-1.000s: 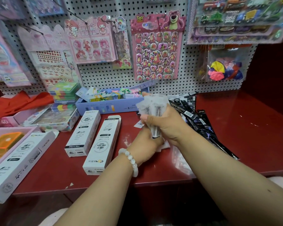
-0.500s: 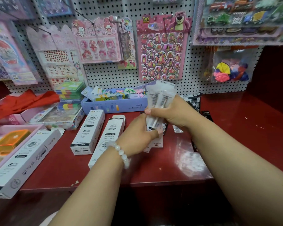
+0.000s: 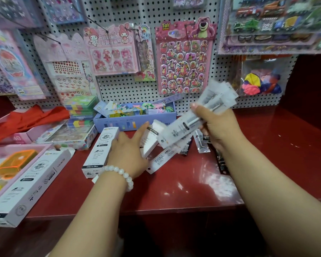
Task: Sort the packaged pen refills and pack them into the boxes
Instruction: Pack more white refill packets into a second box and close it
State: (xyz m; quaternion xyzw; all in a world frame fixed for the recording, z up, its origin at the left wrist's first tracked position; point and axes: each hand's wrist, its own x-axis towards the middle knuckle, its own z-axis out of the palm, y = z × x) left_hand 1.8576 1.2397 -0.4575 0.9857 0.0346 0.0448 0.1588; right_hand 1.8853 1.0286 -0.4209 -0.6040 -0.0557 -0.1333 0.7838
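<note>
My right hand (image 3: 220, 127) grips a bundle of packaged pen refills (image 3: 193, 121), white sleeves held slantwise above the desk (image 3: 174, 191), upper ends blurred near the pegboard (image 3: 119, 88). My left hand (image 3: 128, 154) is at a white box (image 3: 151, 140) directly beneath the bundle, thumb raised along its side; I cannot tell whether the fingers close round it, since the hand's back hides them. A second white box (image 3: 102, 151) lies just beside the left wrist, and a longer white box (image 3: 26, 188) lies further left at the desk edge. Loose refill packets (image 3: 161, 160) lie on the desk under and beyond the bundle, with dark packets (image 3: 220, 160) partly hidden by my right forearm. Risk, as I judge it: the bundle is held at one end only, so sleeves may fan out or slip free; cause, a loose grip on smooth film. Second risk: sleeves catching on the box mouth if the box is not steadied. Third risk: mixing types, because white and dark packets lie touching. Obstructions: the blue tray (image 3: 133, 123) of coloured items stands close behind the box, and the toy sets (image 3: 69, 136) crowd the left side. Sticker sheets (image 3: 183, 62) hang above, well apart from the work.
</note>
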